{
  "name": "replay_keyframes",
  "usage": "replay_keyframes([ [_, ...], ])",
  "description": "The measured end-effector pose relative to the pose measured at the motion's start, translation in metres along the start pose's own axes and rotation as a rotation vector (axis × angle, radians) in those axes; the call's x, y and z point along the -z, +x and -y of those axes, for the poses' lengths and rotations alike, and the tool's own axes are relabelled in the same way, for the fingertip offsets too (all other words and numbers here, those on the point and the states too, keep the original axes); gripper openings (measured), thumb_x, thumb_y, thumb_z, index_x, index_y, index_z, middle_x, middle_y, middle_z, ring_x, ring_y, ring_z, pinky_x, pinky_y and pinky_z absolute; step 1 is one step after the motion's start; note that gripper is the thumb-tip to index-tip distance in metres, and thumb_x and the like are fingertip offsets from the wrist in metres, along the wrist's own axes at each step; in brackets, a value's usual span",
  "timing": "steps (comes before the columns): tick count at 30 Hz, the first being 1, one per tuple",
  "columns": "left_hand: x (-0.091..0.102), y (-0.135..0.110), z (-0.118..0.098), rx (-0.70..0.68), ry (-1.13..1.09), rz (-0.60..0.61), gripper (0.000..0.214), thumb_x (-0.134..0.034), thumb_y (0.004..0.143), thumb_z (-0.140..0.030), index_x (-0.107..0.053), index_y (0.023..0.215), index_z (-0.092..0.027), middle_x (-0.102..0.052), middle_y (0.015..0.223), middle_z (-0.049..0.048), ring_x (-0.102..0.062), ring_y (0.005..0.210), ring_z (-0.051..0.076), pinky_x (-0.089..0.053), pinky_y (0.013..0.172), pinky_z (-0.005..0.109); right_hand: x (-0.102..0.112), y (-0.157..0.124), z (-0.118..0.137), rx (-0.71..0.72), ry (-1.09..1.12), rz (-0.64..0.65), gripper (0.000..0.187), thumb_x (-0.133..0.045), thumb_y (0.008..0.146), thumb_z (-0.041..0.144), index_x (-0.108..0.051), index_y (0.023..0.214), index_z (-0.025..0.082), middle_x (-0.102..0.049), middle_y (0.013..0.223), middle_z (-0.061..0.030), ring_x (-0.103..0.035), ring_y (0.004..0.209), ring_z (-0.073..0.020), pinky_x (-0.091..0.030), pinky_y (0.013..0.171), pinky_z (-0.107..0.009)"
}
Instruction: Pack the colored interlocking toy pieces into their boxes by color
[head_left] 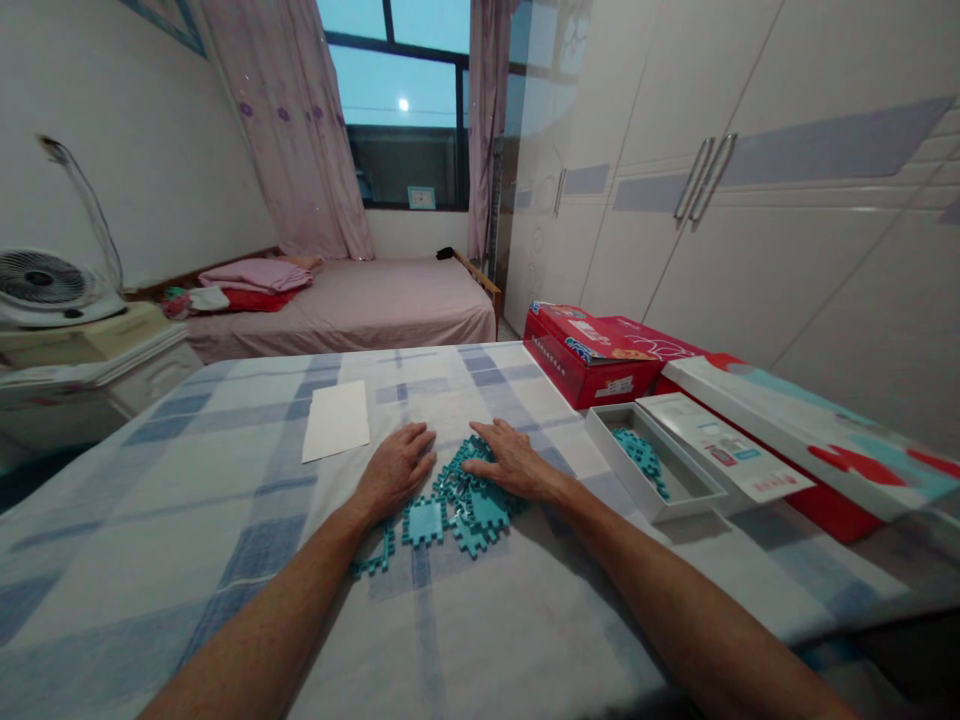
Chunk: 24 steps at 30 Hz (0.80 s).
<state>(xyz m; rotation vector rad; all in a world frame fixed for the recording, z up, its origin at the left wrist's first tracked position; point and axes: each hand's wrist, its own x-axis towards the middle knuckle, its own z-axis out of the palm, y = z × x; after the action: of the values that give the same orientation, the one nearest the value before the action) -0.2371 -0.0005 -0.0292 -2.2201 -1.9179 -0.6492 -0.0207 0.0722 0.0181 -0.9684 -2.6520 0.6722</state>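
Left hand [397, 465] lay palm down, fingers extended, beside the pile of teal toothed pieces [476, 508]. Right hand [511, 462] spread across the pile's top; neither visibly gripped anything. Together they flanked the pile on the cloth-covered bench [465, 650], seemingly to keep pieces from scattering. Rightward, an open white box [688, 482] held more pieces, probably for easy reach. Blank card [336, 420] lay apart, beyond left hand, perhaps leaving room. Red box [589, 350] sat farther off.
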Motion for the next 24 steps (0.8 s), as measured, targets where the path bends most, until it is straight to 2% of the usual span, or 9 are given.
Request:
replay_keyframes([
  [4,0.002,0.001,-0.002,-0.006,0.004,0.005,0.04,-0.041,0.091,-0.033,-0.06,0.118,-0.011,-0.057,0.127,0.0166,-0.053,0.117,0.028,-0.043,0.102,0.043,-0.004,-0.001,-0.004,-0.018,-0.018,-0.083,0.061,-0.065,0.078,0.038,-0.049,0.13,0.012,-0.056,0.117,-0.0135,-0.048,0.111,-0.0246,-0.036,0.097,-0.039],
  [7,0.004,0.001,-0.003,-0.01,-0.002,0.002,0.04,-0.04,0.091,-0.032,-0.06,0.118,-0.011,-0.057,0.126,0.0166,-0.054,0.116,0.027,-0.043,0.102,0.044,-0.003,-0.004,-0.005,-0.063,0.012,-0.128,0.05,-0.066,0.077,0.029,-0.056,0.122,0.01,-0.058,0.105,-0.0114,-0.051,0.102,-0.0217,-0.039,0.093,-0.034],
  [10,0.005,0.001,-0.004,-0.008,-0.013,-0.003,0.038,-0.04,0.09,-0.032,-0.061,0.116,-0.013,-0.058,0.125,0.0156,-0.054,0.116,0.027,-0.043,0.102,0.043,-0.002,-0.007,-0.007,-0.083,0.065,-0.131,0.041,-0.059,0.083,0.033,-0.059,0.118,0.012,-0.055,0.113,-0.0128,-0.049,0.11,-0.0221,-0.037,0.097,-0.035],
  [14,0.004,0.001,-0.003,-0.007,-0.02,-0.009,0.038,-0.041,0.09,-0.032,-0.061,0.116,-0.012,-0.058,0.125,0.0154,-0.054,0.116,0.026,-0.043,0.102,0.041,0.002,-0.012,-0.009,0.009,0.112,0.02,0.054,-0.058,0.084,0.038,-0.048,0.132,0.017,-0.046,0.132,-0.0123,-0.039,0.125,-0.0246,-0.029,0.105,-0.04],
  [18,0.002,0.001,-0.001,-0.007,-0.028,-0.013,0.039,-0.041,0.091,-0.033,-0.061,0.117,-0.013,-0.057,0.126,0.0155,-0.054,0.116,0.027,-0.042,0.102,0.042,0.005,-0.017,-0.004,-0.021,0.101,0.015,0.062,-0.067,0.075,0.032,-0.047,0.132,0.014,-0.047,0.121,-0.0127,-0.044,0.116,-0.0245,-0.033,0.101,-0.04],
  [24,0.0,0.0,0.001,-0.002,-0.012,-0.008,0.038,-0.041,0.091,-0.034,-0.06,0.118,-0.016,-0.058,0.127,0.0114,-0.053,0.118,0.024,-0.041,0.104,0.04,0.004,-0.021,-0.001,-0.055,0.149,-0.119,0.037,-0.065,0.068,0.022,-0.055,0.103,0.017,-0.05,0.102,-0.0043,-0.05,0.094,-0.0166,-0.041,0.086,-0.03],
])
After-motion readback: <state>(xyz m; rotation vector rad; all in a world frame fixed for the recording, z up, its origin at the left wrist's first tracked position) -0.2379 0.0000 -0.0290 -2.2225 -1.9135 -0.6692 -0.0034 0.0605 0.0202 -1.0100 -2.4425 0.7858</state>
